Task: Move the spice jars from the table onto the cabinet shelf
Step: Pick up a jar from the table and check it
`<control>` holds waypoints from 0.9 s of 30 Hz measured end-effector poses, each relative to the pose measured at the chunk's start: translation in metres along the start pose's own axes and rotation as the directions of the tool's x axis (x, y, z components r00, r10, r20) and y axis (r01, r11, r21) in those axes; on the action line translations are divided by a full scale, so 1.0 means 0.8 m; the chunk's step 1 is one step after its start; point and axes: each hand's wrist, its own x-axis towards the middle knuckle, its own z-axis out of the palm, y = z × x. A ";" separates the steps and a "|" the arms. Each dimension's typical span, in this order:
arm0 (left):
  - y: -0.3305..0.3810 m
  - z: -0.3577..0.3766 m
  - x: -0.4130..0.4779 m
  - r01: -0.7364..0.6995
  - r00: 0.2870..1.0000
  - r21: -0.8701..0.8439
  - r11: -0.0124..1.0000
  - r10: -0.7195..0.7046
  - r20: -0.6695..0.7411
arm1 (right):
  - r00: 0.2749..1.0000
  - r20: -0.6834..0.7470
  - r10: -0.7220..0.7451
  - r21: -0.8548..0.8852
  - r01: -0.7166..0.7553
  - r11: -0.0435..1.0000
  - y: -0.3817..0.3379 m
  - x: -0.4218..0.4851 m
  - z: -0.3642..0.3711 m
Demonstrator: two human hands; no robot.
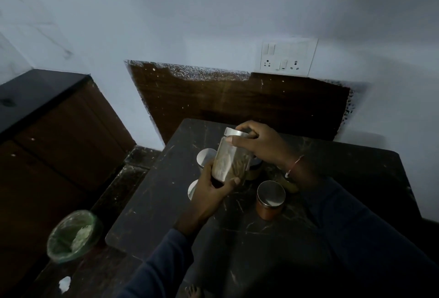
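— Two grips on one jar; why do we hold it so?
— Our left grip (212,189) is curled under the base of the clear jar (231,162), and our right grip (263,145) has its fingers wrapped around the silver lid (237,133). The jar is lifted off the desk (152,202) and tilted, with the lid away from us. We think we are testing that the lid is tight before we carry it, but this is only our judgement.
— Where do the other jars stand?
— All are on the desk, close to the clear jar. To its right and nearer to us is a brown jar (270,200) with a metal lid. Just behind it, half hidden, is one more jar (256,169). To its left, two silver-topped jars (206,156) show partly behind our left grip.
— And the way to the shelf?
— The dark wooden cabinet (59,131) is well to the left of the clear jar, and we see no open shelf on it. Left of the clear jar and lower, on the floor, stands a bin (73,236) with a green bag. We should carry the jar above it and lift it clear of the near jars, because a sleeve can knock them.
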 end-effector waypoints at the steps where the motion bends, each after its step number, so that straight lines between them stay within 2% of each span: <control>1: -0.001 -0.001 -0.002 0.005 1.000 -0.006 1.000 -0.005 -0.005 | 1.000 0.014 -0.001 0.002 0.001 1.000 0.001 -0.002 0.001; 3: -0.005 -0.002 -0.005 0.041 0.999 -0.086 0.995 -0.040 0.014 | 0.995 0.096 0.011 0.089 -0.020 0.996 0.007 -0.005 0.001; 5: -0.011 -0.002 -0.007 0.112 0.993 -0.310 0.944 -0.094 0.074 | 0.981 0.190 0.024 0.248 -0.071 0.966 0.018 -0.009 0.004; 7: -0.018 -0.002 -0.006 0.166 0.983 -0.435 0.885 -0.114 0.143 | 0.981 0.188 0.038 0.334 -0.100 0.937 0.029 -0.014 0.009; 10: -0.022 -0.001 -0.004 0.204 0.971 -0.356 0.912 -0.143 0.190 | 0.992 0.081 0.100 0.266 -0.118 0.957 0.040 -0.022 0.019; 12: -0.022 0.000 0.003 0.159 0.981 -0.144 0.977 -0.140 0.134 | 0.988 0.007 0.154 0.178 -0.153 0.972 0.045 -0.027 0.028; 14: -0.022 0.005 0.011 0.093 0.989 0.059 0.994 -0.099 0.108 | 0.985 -0.047 0.164 0.070 -0.161 0.984 0.048 -0.034 0.037; 17: -0.029 0.014 0.021 0.137 0.988 0.145 0.980 -0.145 0.047 | 0.985 -0.017 0.170 -0.045 -0.170 0.984 0.052 -0.042 0.045; 19: -0.038 0.013 0.022 0.155 0.986 0.126 0.980 -0.161 0.035 | 0.973 0.073 0.218 -0.032 -0.216 0.976 0.057 -0.044 0.045; 23: -0.048 -0.001 0.025 0.145 0.982 -0.039 0.989 -0.139 0.128 | 0.936 0.221 0.275 0.195 -0.319 0.928 0.062 -0.046 0.043; 25: -0.047 -0.009 0.025 0.176 0.969 -0.125 0.977 -0.149 0.199 | 0.942 0.219 0.255 0.292 -0.312 0.904 0.056 -0.043 0.044; 27: -0.045 -0.017 0.028 0.262 0.950 -0.288 0.921 -0.194 0.245 | 0.963 0.152 0.224 0.339 -0.264 0.903 0.043 -0.037 0.048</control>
